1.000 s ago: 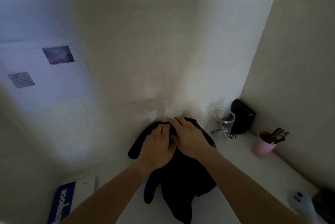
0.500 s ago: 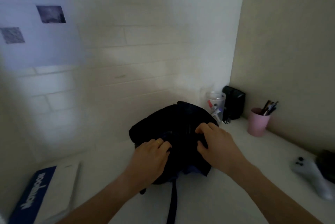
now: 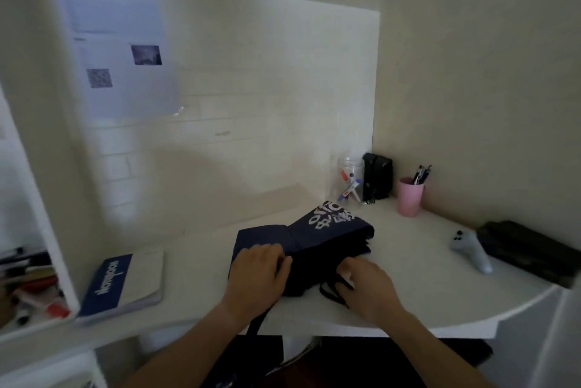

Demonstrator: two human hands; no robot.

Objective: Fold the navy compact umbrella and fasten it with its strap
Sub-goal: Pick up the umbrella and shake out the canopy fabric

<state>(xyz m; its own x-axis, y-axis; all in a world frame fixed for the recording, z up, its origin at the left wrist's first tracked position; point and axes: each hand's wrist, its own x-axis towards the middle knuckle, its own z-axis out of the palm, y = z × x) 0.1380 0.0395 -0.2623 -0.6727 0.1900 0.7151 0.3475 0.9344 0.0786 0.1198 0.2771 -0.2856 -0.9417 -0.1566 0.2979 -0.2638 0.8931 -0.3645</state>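
Observation:
The navy umbrella lies flat on the white desk, folded into a broad band with white lettering on its far right end. My left hand rests on its left near part, fingers curled over the cloth. My right hand is at its right near edge, fingertips tucked against the dark fabric. A thin dark strap loop lies just left of my right fingers. Another dark strap hangs over the desk's front edge under my left wrist.
A blue and white notebook lies at the left. At the back right stand a clear jar of markers, a black box and a pink pen cup. A grey controller and a black case sit at the right.
The umbrella went from a bunched dark mound to a flat folded band with its lettering up. Both hands moved apart and toward its near edge. The view has pulled back.

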